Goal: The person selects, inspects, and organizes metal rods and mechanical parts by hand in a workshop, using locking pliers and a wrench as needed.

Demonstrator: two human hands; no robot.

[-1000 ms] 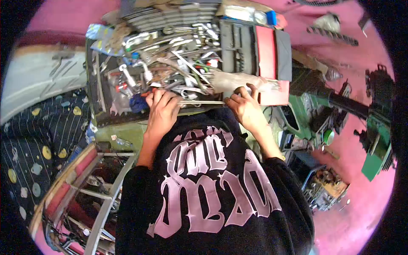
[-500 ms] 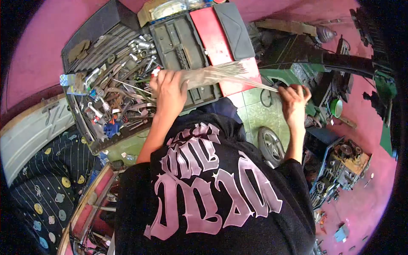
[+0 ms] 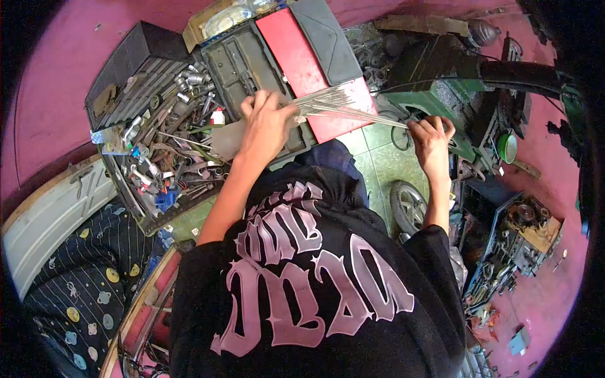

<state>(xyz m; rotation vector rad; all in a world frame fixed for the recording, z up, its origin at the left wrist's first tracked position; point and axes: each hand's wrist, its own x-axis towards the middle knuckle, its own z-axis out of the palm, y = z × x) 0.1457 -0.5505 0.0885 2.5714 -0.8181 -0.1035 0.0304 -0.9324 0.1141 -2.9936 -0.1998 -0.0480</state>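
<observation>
My left hand (image 3: 266,123) is closed around a bundle of thin metal rods (image 3: 334,97) near the middle of the view. A greyish, wrapper-like sleeve (image 3: 225,140) sticks out on the left side of that hand, over the edge of the parts tray. The rods fan out to the right, above the red lid. Several of them reach further, and their far ends are pinched in the fingers of my right hand (image 3: 432,135), over the tiled floor. My fingers hide part of the bundle.
A dark tray (image 3: 151,223) at the left holds sockets, wrenches and loose parts. Beside it lies an open toolbox tray (image 3: 230,53) with a red lid (image 3: 287,47). Green machinery (image 3: 435,94) and a wheel (image 3: 408,205) are on the right.
My left hand has slid right along the bundle, nearer the fanned rods, and the sleeve now shows to its left. My right hand still grips the long rod ends. The view has shifted slightly.
</observation>
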